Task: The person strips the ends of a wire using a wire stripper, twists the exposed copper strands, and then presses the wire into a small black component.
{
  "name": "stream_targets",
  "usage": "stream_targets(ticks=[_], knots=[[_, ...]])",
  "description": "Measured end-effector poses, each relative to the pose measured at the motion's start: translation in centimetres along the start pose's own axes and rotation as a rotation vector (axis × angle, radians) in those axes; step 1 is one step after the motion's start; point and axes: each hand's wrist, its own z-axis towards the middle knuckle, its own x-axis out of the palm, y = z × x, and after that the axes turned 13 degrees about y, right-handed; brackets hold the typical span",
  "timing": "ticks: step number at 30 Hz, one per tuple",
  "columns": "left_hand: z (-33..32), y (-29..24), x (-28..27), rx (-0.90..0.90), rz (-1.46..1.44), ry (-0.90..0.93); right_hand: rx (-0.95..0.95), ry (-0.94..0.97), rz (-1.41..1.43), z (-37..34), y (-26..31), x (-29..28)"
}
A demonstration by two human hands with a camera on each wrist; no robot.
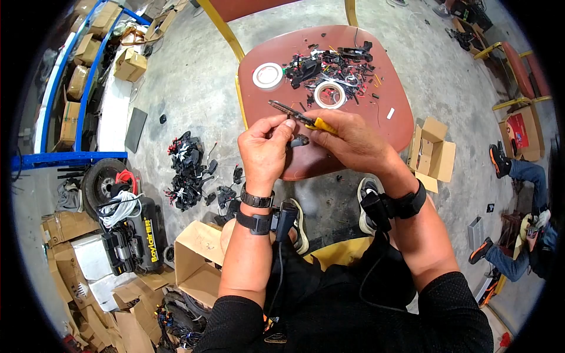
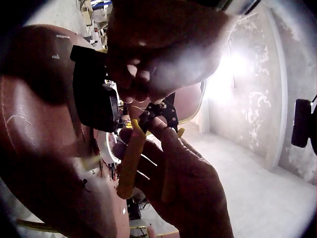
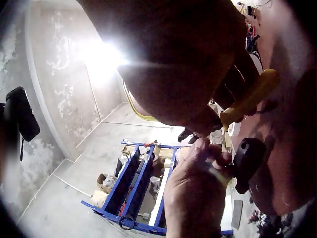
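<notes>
The fingers of the right hand [image 1: 356,138] were curled round the yellow handles of some pliers [image 1: 306,119], whose slim, dark metal jaws pointed away past the left hand [image 1: 263,147]; whether those jaws were parted could not be told. The left hand's fingers and thumb, brought together, pinched a small black part [image 1: 301,140], smooth and round-edged, just below the pliers and over the near edge of the brownish-red chair seat [image 1: 253,105]. An open cardboard box [image 1: 193,265] stood beside the person's left leg, its inner walls showing. On the seat, two white rings [image 1: 318,97] lay against a jumbled heap [image 1: 305,69] of black pieces and thin wires. To the right, a flapped carton [image 1: 444,160] stood on the floor, its contents too small to tell; to the left lay a dark pile [image 1: 187,167] flecked with white and red. Farther right, a brown box [image 1: 534,126] held something red, and at far left a blue rack [image 1: 65,160] carried several cardboard boxes [image 1: 69,120].
</notes>
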Motion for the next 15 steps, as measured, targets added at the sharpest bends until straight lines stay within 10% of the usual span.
stream_targets(ticks=[15], knots=[[-0.09,-0.08,0.18,0.002,-0.011,0.002,-0.001,-0.027,-0.048,-0.12,-0.13,0.05]])
